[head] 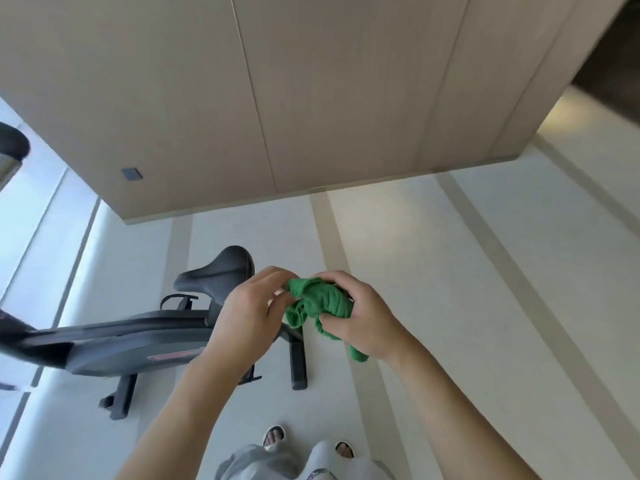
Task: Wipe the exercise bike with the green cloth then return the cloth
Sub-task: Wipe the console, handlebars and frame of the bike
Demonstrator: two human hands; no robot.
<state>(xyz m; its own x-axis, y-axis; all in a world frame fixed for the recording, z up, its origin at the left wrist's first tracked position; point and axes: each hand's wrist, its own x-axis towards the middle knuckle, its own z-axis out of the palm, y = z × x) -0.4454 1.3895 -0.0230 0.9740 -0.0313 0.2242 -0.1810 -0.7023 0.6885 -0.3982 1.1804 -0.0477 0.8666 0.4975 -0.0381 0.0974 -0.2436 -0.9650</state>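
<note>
A bunched green cloth is held in front of me between both hands. My right hand grips its right side, with a tail of cloth hanging below the palm. My left hand pinches the cloth's left edge with curled fingers. The black exercise bike stands on the floor to the lower left, partly behind my left hand. Its black saddle shows just left of that hand. A handlebar end pokes in at the far left edge.
A beige panelled wall fills the upper half, with a small dark socket plate low on it. Pale tiled floor stretches to the right. A dark opening lies at the upper right. My feet in sandals stand at the bottom.
</note>
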